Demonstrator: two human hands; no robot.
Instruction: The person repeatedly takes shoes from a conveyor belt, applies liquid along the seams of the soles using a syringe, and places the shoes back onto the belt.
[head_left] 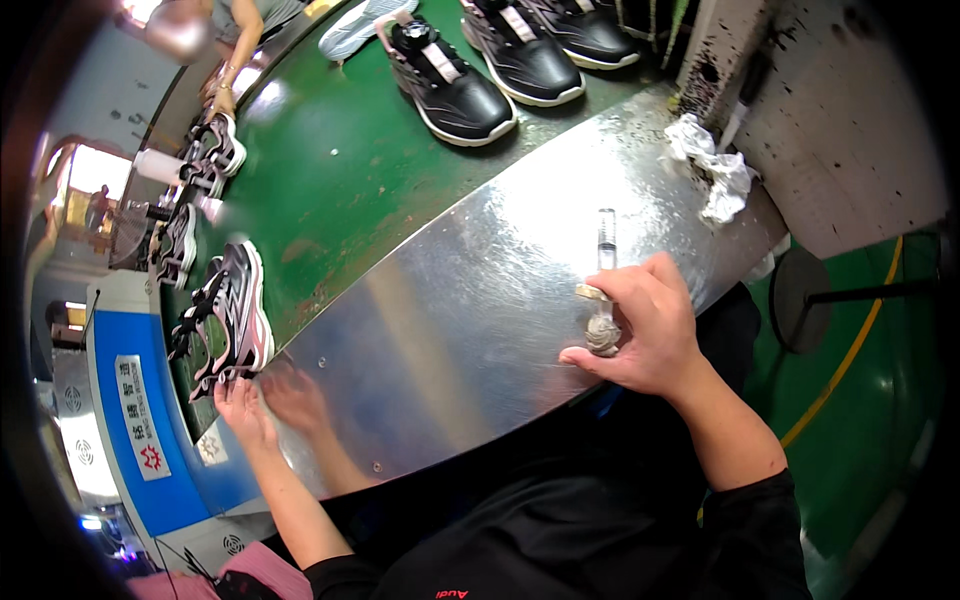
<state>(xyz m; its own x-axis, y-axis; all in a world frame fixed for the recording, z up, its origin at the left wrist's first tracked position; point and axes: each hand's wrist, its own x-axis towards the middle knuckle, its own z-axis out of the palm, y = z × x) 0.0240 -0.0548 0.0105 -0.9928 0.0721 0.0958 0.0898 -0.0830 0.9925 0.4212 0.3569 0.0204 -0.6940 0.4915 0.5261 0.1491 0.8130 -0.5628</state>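
Note:
At the left, my left hand point(246, 418) has its fingers on the near end of a grey, black and pink sneaker point(245, 305), which lies along the edge of the green surface. The fingertips are partly hidden against the shoe. Over the metal ledge, my right hand point(650, 325) is closed around a clear syringe point(607, 235). Its barrel points away from me, and wrapping in a pale, lumpy material surrounds its near end between my thumb and fingers.
Black sneakers point(455, 90) stand at the back on the green surface point(330, 200). Crumpled white tissue point(715, 165) lies on the metal ledge point(430, 330) by a stained panel point(840, 130). More sneakers point(180, 245) line the far left, where another person's hand point(224, 100) touches one. A round stool point(800, 300) is at right.

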